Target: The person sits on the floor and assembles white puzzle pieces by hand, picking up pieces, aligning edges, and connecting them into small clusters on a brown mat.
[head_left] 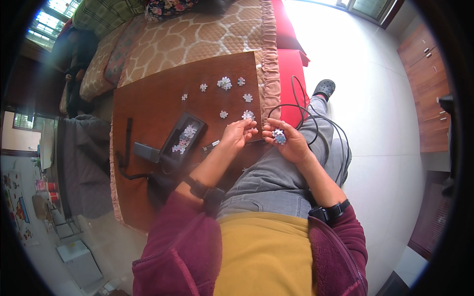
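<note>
My right hand (293,146) is turned palm up, fingers curled around a small cluster of white and blue jigsaw puzzle pieces (279,136). Just left of it, over the table's right edge, my left hand (238,134) has thumb and fingers pinched together. A pale bit shows by those fingertips, too small to make out. Beyond the left hand lies a small group of puzzle pieces (248,115). A larger pile (224,83) and several scattered pieces sit farther back on the brown table (158,98). More pieces (183,138) fill part of a dark open box (196,129) left of my left forearm.
A grey box-shaped object (146,152) and a black strap (129,143) lie on the table's left, and a small white-and-dark item (211,146) is near the box. Black cable (316,129) loops over my right leg. A patterned bed cover (197,37) borders the table's far side.
</note>
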`<state>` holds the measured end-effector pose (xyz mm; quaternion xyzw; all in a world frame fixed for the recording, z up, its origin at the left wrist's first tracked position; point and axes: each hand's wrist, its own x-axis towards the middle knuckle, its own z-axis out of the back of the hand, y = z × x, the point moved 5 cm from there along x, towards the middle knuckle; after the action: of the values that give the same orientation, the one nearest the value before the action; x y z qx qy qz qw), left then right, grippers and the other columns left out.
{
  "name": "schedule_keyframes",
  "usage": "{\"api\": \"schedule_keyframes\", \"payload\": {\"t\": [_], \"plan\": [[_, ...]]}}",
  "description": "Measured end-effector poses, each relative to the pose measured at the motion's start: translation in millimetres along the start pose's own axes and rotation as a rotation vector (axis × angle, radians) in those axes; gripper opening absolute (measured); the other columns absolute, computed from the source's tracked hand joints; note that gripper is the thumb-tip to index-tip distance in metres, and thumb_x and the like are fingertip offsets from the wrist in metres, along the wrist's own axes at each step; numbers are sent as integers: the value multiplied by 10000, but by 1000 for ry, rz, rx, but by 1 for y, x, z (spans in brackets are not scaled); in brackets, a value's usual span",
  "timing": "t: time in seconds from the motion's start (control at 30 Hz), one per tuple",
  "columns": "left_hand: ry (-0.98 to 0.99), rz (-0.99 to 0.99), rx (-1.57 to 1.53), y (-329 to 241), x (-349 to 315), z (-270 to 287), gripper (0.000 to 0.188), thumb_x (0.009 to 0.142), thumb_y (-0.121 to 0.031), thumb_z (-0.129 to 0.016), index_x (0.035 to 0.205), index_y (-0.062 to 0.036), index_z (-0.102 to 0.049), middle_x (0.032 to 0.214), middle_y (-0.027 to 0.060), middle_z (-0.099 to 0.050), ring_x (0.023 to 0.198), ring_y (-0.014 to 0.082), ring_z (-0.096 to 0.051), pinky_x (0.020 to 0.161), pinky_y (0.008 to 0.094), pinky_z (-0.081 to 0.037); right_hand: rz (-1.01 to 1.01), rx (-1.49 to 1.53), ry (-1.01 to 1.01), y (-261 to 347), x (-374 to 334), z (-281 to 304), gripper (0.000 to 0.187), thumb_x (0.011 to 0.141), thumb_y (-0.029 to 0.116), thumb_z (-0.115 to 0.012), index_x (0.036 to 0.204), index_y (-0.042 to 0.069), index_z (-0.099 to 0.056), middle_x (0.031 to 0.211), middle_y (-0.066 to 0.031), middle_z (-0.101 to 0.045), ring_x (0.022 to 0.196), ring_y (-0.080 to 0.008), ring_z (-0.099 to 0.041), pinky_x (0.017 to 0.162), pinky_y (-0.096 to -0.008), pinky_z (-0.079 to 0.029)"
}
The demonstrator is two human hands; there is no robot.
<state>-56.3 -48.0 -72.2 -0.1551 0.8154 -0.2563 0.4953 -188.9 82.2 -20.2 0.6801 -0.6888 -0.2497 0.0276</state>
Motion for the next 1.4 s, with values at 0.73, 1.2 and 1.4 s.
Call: {"api": "schedule_keyframes", "payload": {"t": [0.73, 1.2, 1.4], "plan": [[-376, -917, 817, -148, 18, 34, 76, 845, -116, -702, 843, -50, -664, 723, 14, -663, 582, 70, -567, 540, 244, -470, -3, 2, 18, 0, 1, 5, 426, 1005, 281, -464, 1293, -28, -518, 1138, -163, -627, 1019, -265, -644, 879, -374, -539], [-481, -1276, 1187, -139, 23, -8, 193, 782, -157, -746, 934, -74, -662, 838, 92, -640, 757, 246, -640, 684, 369, -516, 10, 0, 1, 0, 2, 2, 410, 1005, 279, -473, 1272, -25, -538, 1120, -160, -638, 997, -258, -656, 850, -363, -558], [-498, -1253, 1144, -149, 13, 10, 107, 841, -131, -698, 923, -66, -673, 766, 78, -671, 630, 202, -642, 585, 319, -514, 5, -5, -8, 0, 1, 2, 402, 1006, 271, -467, 1269, -24, -543, 1112, -154, -639, 991, -252, -656, 848, -360, -558]]}}
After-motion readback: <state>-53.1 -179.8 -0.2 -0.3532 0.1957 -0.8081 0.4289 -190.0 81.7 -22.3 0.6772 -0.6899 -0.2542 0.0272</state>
